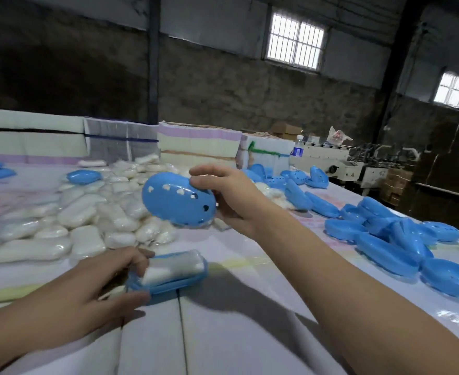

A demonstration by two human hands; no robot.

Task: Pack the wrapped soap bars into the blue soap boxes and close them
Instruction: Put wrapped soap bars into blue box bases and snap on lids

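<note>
My left hand [106, 277] grips the box base [169, 277] holding a wrapped soap [173, 266]; my right hand [223, 196] clasps the lid [174, 201]. Next: align lid over base, press shut.

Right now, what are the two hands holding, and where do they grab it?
The right hand grips a blue lid by its right end. The left hand holds the blue box bottom, with a wrapped soap inside, at its left end.

**Soap and boxes on the table**

A white wrapped soap bar [173, 267] lies in an open blue plastic box tray [169, 284]. A perforated blue oval lid [175, 200] is tilted above. Wrapped bars [87, 215] are heaped left; blue box halves [390, 234] are scattered right.
</note>
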